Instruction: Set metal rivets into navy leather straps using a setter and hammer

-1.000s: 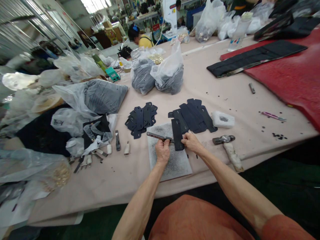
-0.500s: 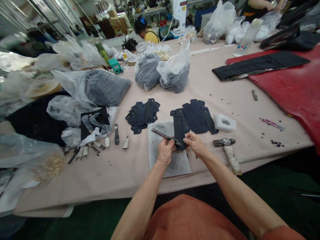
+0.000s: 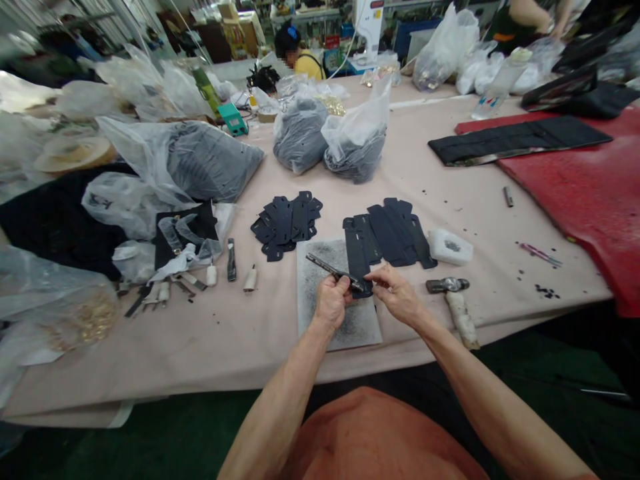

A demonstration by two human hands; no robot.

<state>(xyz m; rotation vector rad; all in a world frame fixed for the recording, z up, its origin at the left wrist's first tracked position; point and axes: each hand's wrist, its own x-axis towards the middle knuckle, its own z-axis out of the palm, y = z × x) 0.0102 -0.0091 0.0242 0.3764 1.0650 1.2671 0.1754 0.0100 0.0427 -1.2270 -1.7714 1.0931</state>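
Observation:
My left hand is closed round a dark metal punch tool, which slants over a speckled white board. A dark strip lies on the board's right part, its near end beneath the tool tip. Beside that end is my right hand, thumb and forefinger close together near the tool tip; whether they pinch anything is too small to tell. Two piles of dark cut pieces lie beyond, a left pile and a right pile.
A hammer and a white block lie to the right. Loose handled tools are on the left. Bags of dark pieces stand further back, a red sheet at right. Another person sits across the table.
My right hand has shifted off the strip's near edge, its fingers now nearer the tool tip. My left hand still holds the tool. The camera view has shifted slightly.

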